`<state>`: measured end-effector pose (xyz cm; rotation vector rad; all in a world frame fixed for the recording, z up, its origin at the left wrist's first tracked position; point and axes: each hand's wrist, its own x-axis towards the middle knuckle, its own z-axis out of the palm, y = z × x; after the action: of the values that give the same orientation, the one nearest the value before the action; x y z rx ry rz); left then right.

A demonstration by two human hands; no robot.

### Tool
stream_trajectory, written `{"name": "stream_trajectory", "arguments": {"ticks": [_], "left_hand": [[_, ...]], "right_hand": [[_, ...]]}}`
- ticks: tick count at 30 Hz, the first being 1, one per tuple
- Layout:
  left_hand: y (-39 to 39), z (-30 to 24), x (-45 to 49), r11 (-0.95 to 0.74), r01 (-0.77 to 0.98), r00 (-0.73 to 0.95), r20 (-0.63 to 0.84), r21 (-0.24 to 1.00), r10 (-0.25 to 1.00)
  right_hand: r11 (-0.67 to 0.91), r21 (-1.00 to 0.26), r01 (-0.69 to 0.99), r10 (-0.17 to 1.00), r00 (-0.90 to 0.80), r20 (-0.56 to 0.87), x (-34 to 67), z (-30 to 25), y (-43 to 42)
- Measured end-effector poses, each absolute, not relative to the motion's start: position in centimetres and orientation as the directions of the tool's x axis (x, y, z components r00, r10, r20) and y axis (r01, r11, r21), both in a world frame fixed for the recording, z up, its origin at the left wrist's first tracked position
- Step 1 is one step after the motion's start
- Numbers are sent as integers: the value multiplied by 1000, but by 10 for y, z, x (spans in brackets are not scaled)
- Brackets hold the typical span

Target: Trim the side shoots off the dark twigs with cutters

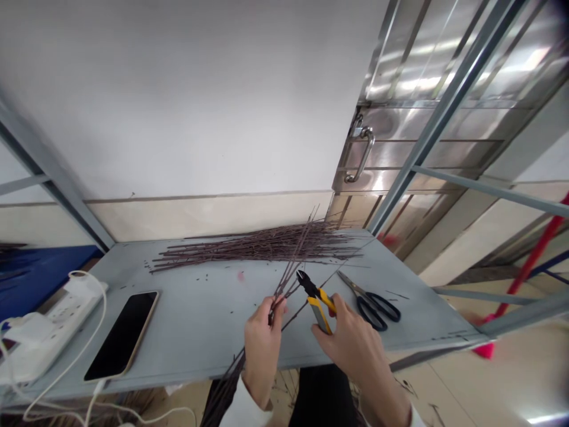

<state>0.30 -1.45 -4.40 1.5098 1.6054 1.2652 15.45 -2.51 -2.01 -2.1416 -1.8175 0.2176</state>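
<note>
My left hand (pixel 263 333) is closed around a few thin dark brown twigs (pixel 294 256), which slant up and away toward the back of the grey table. In my right hand (pixel 353 341) is a pair of diagonal cutting pliers (pixel 316 296) with yellow and grey handles. Their black jaws point up and left, close beside the held twigs; I cannot tell if they touch. A large pile of similar twigs (pixel 249 243) lies along the table's back edge. Scissors (pixel 371 301) with dark handles rest right of the pliers.
A phone (pixel 122 335) on a white cable and a white power strip (pixel 57 323) occupy the table's left side. Grey frame posts (pixel 438 127) rise at the table's back corners. More twigs (pixel 226 391) hang below the front edge, near my left sleeve. Small twig scraps dot the grey table (pixel 191 332).
</note>
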Motion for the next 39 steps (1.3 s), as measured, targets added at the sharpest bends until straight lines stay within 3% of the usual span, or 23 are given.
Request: {"name": "stream_trajectory", "arguments": {"ticks": [3,6,8,9,11,13,17,22,25,27,30,32,34,37,39], "left_hand": [[-17,-48,7,-81,421,-192,177,904,965],[-17,-49,10,-68,384,-202,155,921,967],[-16,-50,12,-65,341,-203,141,938,969],[-15,-51,12,-63,325,-206,136,944,969],[-14,-54,13,-60,304,-214,130,951,968],[-14,-58,12,-52,286,-226,121,957,967],[-13,-62,6,-52,235,-224,106,971,969],[-4,-51,-8,-66,135,-139,85,989,987],[0,-43,-12,-43,46,-28,44,998,999],[1,-40,-14,2,6,51,-2,1000,999],[0,-37,-14,56,-27,132,-52,998,990],[-1,-36,-15,75,-30,157,-70,997,985],[-2,-36,-15,92,-26,180,-86,995,980],[-2,-38,-16,91,-17,182,-86,996,979],[-1,-39,-17,75,3,152,-74,997,986]], "right_hand": [[-177,-367,913,971,223,87,154,-19,-22],[-138,-632,762,985,170,-10,152,-24,-16],[-207,-881,425,978,59,-201,147,-29,-14],[-301,-936,183,950,-23,-310,143,-31,-15],[-496,-821,-281,866,-224,-447,134,-34,-19],[-581,-595,-556,814,-399,-422,128,-34,-24],[-624,-338,-704,781,-580,-234,129,-41,-28],[-677,-212,-705,723,-691,-14,138,-67,-27],[-692,-223,-686,685,-722,97,139,-73,-31],[-683,-334,-650,666,-742,83,140,-70,-34],[-541,-643,-542,727,-686,-33,143,-62,-35],[-314,-872,-375,846,-528,-77,148,-58,-32],[-64,-996,-59,944,-328,-41,154,-55,-26],[168,-885,434,984,-130,123,165,-53,-14],[239,-750,617,968,-91,234,172,-53,-6]]}}
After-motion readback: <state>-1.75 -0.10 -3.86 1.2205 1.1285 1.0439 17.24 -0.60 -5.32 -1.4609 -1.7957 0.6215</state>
